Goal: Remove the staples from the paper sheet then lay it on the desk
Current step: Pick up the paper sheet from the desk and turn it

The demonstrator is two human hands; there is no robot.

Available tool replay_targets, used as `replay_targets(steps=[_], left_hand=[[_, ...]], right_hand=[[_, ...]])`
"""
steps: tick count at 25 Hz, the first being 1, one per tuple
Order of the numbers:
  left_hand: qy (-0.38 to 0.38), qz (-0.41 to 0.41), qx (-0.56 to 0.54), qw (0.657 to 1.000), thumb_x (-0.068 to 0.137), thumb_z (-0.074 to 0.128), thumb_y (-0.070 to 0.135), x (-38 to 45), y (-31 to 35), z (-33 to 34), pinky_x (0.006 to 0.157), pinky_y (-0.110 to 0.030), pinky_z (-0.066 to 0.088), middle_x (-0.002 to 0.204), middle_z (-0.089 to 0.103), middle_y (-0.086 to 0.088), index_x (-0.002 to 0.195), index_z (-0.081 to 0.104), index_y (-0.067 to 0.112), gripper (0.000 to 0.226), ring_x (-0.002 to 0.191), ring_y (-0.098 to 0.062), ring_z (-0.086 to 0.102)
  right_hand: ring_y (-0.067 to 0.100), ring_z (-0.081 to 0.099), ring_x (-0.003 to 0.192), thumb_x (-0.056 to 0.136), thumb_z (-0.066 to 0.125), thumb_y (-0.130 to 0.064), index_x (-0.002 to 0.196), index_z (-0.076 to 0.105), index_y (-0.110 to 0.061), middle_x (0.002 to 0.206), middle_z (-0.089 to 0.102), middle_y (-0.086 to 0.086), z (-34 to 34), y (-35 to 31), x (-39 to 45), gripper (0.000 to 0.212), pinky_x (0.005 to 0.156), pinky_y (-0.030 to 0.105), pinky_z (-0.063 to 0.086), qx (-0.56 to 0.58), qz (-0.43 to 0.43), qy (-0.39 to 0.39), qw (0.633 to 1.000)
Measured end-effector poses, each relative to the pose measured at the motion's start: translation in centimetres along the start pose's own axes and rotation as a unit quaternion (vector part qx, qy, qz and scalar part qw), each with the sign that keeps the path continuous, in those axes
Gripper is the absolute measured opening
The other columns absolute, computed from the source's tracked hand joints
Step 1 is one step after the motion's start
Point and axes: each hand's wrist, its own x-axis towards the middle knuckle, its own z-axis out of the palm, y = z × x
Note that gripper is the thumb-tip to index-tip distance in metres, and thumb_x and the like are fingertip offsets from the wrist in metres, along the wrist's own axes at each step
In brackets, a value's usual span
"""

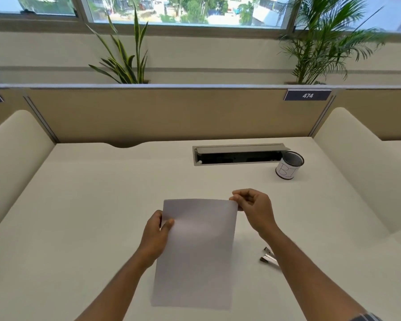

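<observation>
Both hands grasp the paper sheet (195,251), held up between them over the bench (90,216). The left hand (156,235) grips its left edge, thumb across the front; the right hand (255,207) pinches the top right corner. A metal staple remover (267,257) lies on the bench just below the right wrist — partly hidden by the forearm. Beyond the right hand stands a mesh cup (289,165).

Beige partition (171,112) beneath daylit windows (185,10)
</observation>
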Motion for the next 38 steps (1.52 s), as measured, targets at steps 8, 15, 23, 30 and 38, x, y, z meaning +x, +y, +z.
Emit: replay_targets(steps=[8,15,23,30,38], left_hand=[[0.007,0.01,0.001,1.0,0.098,0.056,0.016,0.1,0.6,-0.4,0.084,-0.051,0.055,0.099,0.069,-0.006,0.099,0.06,0.016,0.005,0.094,-0.031,0.067],[0.001,0.004,0.0,1.0,0.098,0.055,0.015,0.1,0.7,-0.3,0.083,-0.053,0.055,0.1,0.068,-0.012,0.099,0.06,0.015,0.005,0.095,-0.037,0.066],[0.0,-0.005,-0.039,0.999,0.101,0.053,0.014,-0.4,1.9,-0.4,0.085,-0.046,0.057,0.105,0.071,-0.005,0.108,0.061,0.017,0.011,0.098,-0.028,0.069],[-0.006,0.008,-0.079,0.997,0.099,0.058,0.03,-1.3,2.5,-0.4,0.083,-0.046,0.06,0.111,0.071,-0.003,0.114,0.059,0.022,0.017,0.1,-0.026,0.071],[0.074,0.14,-0.076,0.985,0.101,0.052,0.023,-3.9,4.1,1.8,0.089,-0.024,0.056,0.118,0.067,0.01,0.128,0.053,0.031,0.028,0.107,-0.003,0.065]], right_hand=[[0.021,0.077,0.079,0.089,0.076,-0.005,0.09,0.08,-0.018,0.084,0.08,0.006,0.2,0.4,-0.3,0.014,0.073,0.036,0.065,-0.023,-0.019,0.003,1.0],[0.024,0.068,0.081,0.102,0.054,0.0,0.113,0.067,-0.008,0.083,0.074,0.009,-0.4,-0.1,-0.3,0.019,0.072,0.031,0.061,0.075,0.063,-0.066,0.993],[0.026,0.076,0.1,0.107,0.042,-0.045,0.128,0.067,-0.014,0.112,0.078,0.01,0.2,0.9,-2.7,0.045,0.089,0.038,0.06,0.128,0.128,-0.145,0.973],[0.037,0.074,0.099,0.1,0.062,-0.007,0.11,0.074,-0.015,0.103,0.08,0.008,2.4,0.6,-4.7,0.018,0.081,0.04,0.062,0.105,0.045,-0.05,0.992],[0.006,0.069,0.087,0.098,0.064,-0.02,0.107,0.063,-0.029,0.095,0.073,-0.01,4.0,-1.9,-7.0,0.013,0.071,0.022,0.057,0.02,-0.094,0.084,0.992]])
